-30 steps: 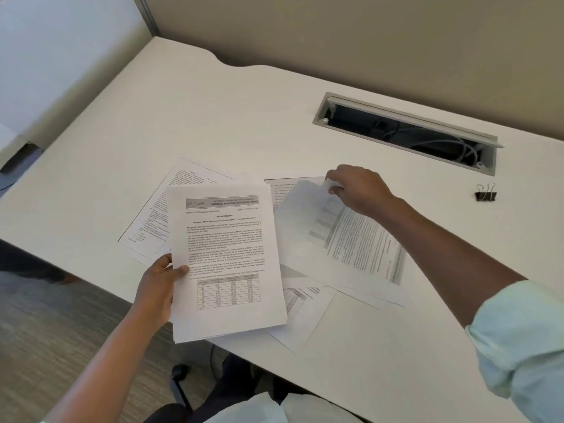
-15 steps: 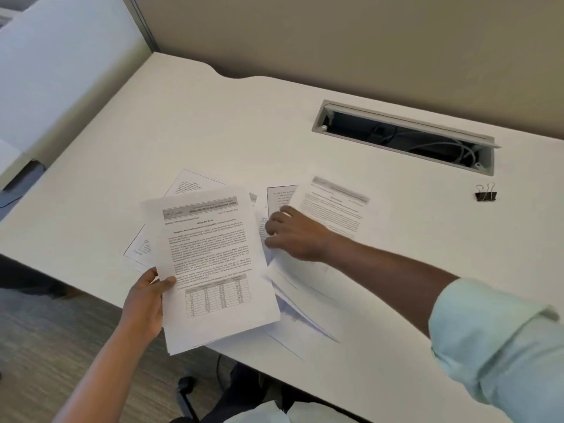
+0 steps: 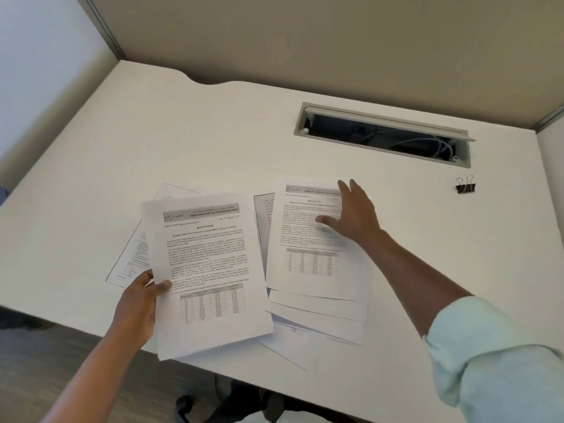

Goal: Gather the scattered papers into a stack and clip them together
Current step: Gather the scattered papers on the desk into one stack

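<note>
My left hand (image 3: 139, 303) grips the lower left edge of a stack of printed sheets (image 3: 207, 270), held just above the desk's front edge. To its right a loose pile of printed papers (image 3: 308, 261) lies fanned on the desk, text side up. My right hand (image 3: 354, 215) lies flat on that pile's top sheet, fingers spread, holding nothing. One more sheet (image 3: 134, 257) peeks out from under the held stack on the left. A black binder clip (image 3: 465, 186) sits alone on the desk at the far right.
The white desk (image 3: 152, 132) has a long open cable slot (image 3: 381, 134) with wires at the back. Partition walls close the back and both sides. The desk's front edge runs below the papers, with dark floor and a chair base beneath.
My right hand slid from the pile's left edge up to the top right of its top sheet and flattened out. The held stack stayed in my left hand.
</note>
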